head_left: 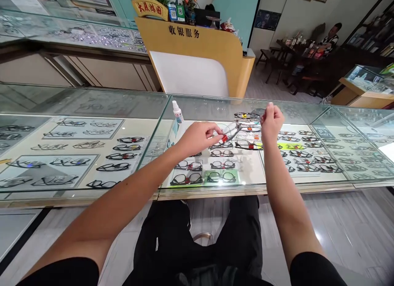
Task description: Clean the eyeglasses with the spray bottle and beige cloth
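My left hand (203, 134) reaches over the glass counter, thumb and fingers pinched on a pair of eyeglasses (234, 132) near a red tag. Level with it on the right, my right hand (272, 118) is raised with its fingers closed; whatever is in them is too small to make out. Between and behind the hands, a dark-framed pair of glasses (246, 115) with a yellow tag lies near the far side. Another dark pair with a red tag (250, 145) sits below the hands. Whether these two lie on or under the glass, I cannot tell.
Rows of eyeglasses (188, 178) fill the glass display counter (212, 191). A white spray bottle (177, 111) stands on it, left of my hands. Beyond is a wood-coloured cashier desk (197, 39). A person (331, 41) sits at a table at the back right.
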Action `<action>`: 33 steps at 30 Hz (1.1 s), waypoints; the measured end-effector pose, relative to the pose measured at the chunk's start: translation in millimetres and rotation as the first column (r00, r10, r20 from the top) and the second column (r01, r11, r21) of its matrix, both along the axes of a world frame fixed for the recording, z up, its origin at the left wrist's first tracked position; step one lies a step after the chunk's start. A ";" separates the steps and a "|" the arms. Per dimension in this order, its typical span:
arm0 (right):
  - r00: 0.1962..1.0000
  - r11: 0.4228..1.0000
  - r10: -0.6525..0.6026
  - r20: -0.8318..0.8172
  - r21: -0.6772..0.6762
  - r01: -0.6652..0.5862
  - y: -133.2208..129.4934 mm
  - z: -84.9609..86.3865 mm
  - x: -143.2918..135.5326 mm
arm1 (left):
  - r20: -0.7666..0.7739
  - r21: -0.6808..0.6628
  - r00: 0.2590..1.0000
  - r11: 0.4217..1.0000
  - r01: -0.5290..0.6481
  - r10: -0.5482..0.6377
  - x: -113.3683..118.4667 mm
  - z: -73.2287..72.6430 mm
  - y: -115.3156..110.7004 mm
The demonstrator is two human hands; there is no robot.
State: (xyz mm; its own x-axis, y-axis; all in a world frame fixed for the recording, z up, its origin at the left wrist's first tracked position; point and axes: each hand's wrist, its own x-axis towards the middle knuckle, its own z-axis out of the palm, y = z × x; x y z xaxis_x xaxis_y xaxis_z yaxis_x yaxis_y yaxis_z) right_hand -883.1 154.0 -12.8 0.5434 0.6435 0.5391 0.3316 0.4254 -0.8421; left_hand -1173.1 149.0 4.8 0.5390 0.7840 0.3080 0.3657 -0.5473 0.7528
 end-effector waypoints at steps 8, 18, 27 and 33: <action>0.972 0.975 -0.212 -0.099 -0.087 0.204 -5.6 -27.4 109.8 | -0.398 0.097 0.891 0.955 0.279 -0.219 87.3 15.0 -20.0; 0.976 0.986 -0.149 -0.157 -0.098 0.134 4.9 -38.6 121.4 | -0.683 0.117 0.698 0.911 0.396 -0.215 158.8 10.3 -22.5; 0.980 0.997 -0.077 -0.184 -0.030 0.072 5.9 -37.3 118.2 | -0.795 0.065 0.576 0.918 0.391 -0.189 170.0 12.9 -20.9; 0.976 0.999 -0.049 -0.214 -0.007 0.048 7.6 -38.2 118.9 | -0.831 0.077 0.532 0.912 0.402 -0.165 172.6 20.0 -25.8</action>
